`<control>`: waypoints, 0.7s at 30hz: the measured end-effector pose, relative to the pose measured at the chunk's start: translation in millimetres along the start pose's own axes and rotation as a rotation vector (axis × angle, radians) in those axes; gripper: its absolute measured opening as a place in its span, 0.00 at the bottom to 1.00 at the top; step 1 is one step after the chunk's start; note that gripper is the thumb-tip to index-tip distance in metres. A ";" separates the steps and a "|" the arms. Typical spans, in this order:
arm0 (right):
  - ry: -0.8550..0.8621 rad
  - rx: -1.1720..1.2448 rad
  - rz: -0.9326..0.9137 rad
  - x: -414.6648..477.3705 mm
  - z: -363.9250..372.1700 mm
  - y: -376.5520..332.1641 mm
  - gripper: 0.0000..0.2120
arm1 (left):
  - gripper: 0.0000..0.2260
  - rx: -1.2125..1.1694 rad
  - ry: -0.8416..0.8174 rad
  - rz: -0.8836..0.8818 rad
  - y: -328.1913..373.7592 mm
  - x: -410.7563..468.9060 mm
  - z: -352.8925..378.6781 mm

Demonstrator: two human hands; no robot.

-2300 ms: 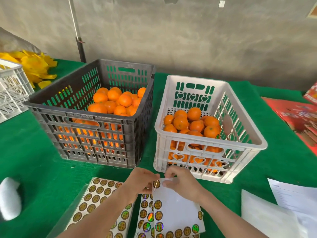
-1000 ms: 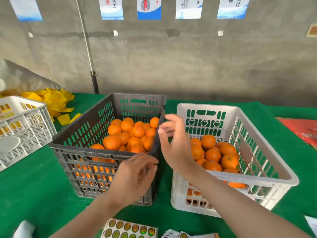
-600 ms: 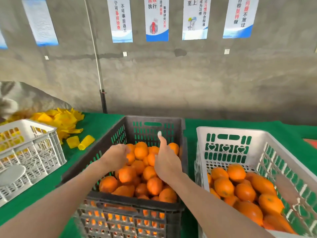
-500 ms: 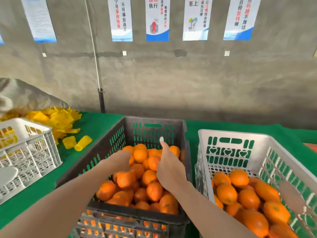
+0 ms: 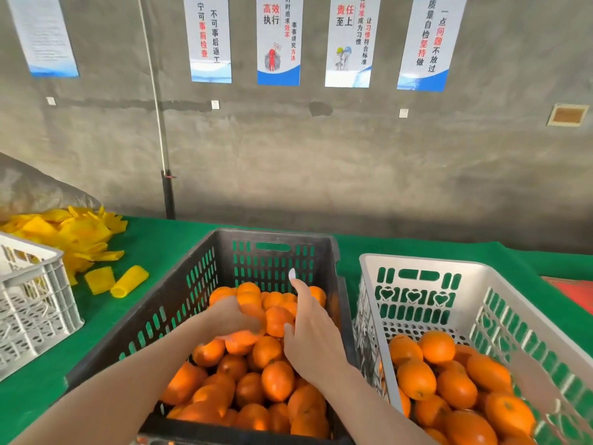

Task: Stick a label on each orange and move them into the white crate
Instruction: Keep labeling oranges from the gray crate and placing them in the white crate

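Observation:
The dark crate (image 5: 272, 234) in front of me is full of oranges (image 5: 277, 380). My left hand (image 5: 232, 317), blurred by motion, curls its fingers over an orange (image 5: 253, 313) in the middle of the pile. My right hand (image 5: 309, 337) hovers just to its right over the same crate, index finger pointing up with a small white label (image 5: 292, 273) stuck on its tip. The white crate (image 5: 417, 260) stands to the right, touching the dark one, and holds several oranges (image 5: 438, 346).
A second white crate (image 5: 32, 303) stands at the left edge. Behind it lie yellow foam fruit nets (image 5: 80, 236), with two loose ones (image 5: 128, 281) on the green table cloth (image 5: 154, 232). A grey wall rises behind the table. Something red (image 5: 574, 290) lies far right.
Both hands left the sticker sheets and reached forward into the dark crate. My left hand has settled onto an orange; my right index finger now carries a label.

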State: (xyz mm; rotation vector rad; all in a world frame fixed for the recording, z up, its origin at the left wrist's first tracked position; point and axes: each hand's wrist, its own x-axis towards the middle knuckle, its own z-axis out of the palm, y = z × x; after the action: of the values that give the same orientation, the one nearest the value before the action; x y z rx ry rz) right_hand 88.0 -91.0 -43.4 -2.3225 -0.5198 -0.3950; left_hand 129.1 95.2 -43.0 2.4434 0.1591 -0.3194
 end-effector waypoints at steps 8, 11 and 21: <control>0.329 0.536 0.155 -13.8 -48.8 -12.7 0.06 | 0.26 -1.242 -0.125 0.177 53.0 -86.2 -9.9; 0.325 0.840 0.275 -29.3 -76.8 -18.1 0.03 | 0.28 -1.284 -0.157 0.174 71.5 -116.2 -3.2; 0.131 0.918 0.065 -110.5 -153.8 -40.2 0.05 | 0.30 -1.451 -0.290 0.218 134.3 -189.7 62.0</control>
State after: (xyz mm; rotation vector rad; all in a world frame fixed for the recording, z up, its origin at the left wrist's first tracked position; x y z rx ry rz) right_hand -47.5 -200.4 41.2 -1.4128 -0.4334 -0.2048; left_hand -39.1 -54.4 42.0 0.9537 -0.0228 -0.2916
